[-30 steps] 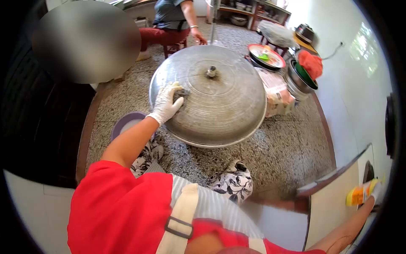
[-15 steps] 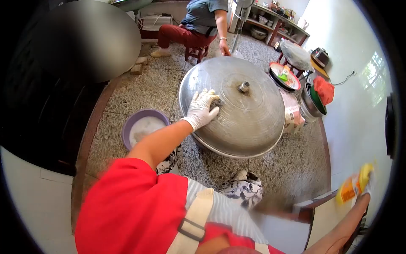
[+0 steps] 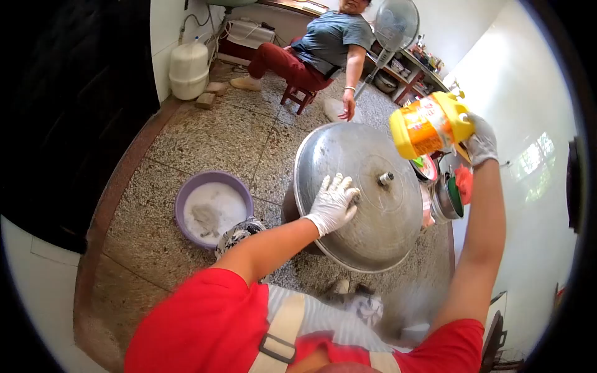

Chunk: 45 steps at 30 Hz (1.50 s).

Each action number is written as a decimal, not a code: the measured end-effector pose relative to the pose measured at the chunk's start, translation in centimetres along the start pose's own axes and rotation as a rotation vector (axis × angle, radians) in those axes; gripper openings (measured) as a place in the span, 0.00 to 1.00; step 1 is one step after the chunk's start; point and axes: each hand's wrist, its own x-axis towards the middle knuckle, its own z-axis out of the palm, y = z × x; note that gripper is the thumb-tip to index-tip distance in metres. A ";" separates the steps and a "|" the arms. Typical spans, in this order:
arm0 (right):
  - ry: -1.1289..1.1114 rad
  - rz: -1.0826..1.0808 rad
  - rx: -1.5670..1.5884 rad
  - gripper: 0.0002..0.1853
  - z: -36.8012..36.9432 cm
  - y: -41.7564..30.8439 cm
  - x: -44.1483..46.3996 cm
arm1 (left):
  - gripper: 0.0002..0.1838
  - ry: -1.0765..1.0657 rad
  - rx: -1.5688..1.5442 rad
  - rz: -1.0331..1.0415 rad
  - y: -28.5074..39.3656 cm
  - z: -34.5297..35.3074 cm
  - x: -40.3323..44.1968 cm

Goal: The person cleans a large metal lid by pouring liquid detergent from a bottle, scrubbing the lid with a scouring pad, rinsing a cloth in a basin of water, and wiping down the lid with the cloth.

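Note:
A large round metal lid (image 3: 354, 168) with a central knob (image 3: 386, 178) lies in front of me, its near side tilted down. My left hand (image 3: 333, 205), in a white glove, presses on the left part of the lid. Beneath its fingers a bit of dark, grey scourer (image 3: 355, 199) shows, most of it covered. Raised over the lid's right edge, my gloved right hand (image 3: 481, 140) grips a yellow detergent jug (image 3: 429, 125) by its handle end. The jug is tipped nearly on its side. I cannot make out any liquid coming from it.
A purple basin (image 3: 178, 208) of sudsy water stands on the floor at left. Behind the lid, a person (image 3: 326, 46) sits on a small stool (image 3: 297, 99), one hand near the lid's far edge. A fan (image 3: 396, 25), a white tank (image 3: 189, 69) and stacked pots (image 3: 445, 198) stand around.
My right hand has brought the yellow jug up from the low right to above the lid's right edge. My left hand stays on the lid. The view has shifted, showing more of the seated person.

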 end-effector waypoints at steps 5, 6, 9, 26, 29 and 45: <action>-0.141 -0.011 0.030 0.12 10.9 4.6 5.0 | 0.23 0.013 -0.066 0.006 -0.2 -0.3 -0.2; -0.160 -0.002 0.054 0.12 11.6 6.5 8.0 | 0.23 0.010 -0.069 0.007 -0.2 -0.4 -0.2; -0.020 0.003 0.162 0.11 14.1 9.8 11.4 | 0.23 -0.005 -0.088 0.003 -0.1 -0.8 -0.1; -0.747 -1.189 0.719 0.24 17.1 20.5 23.5 | 0.24 -0.026 -0.135 0.018 -0.6 -0.8 0.1; -0.688 -0.991 0.591 0.23 18.2 21.1 20.4 | 0.24 -0.014 -0.127 0.026 -0.6 -0.7 0.0; -0.233 -0.133 -0.454 0.27 18.0 14.3 0.0 | 0.24 0.004 -0.136 0.040 -0.8 -0.5 0.0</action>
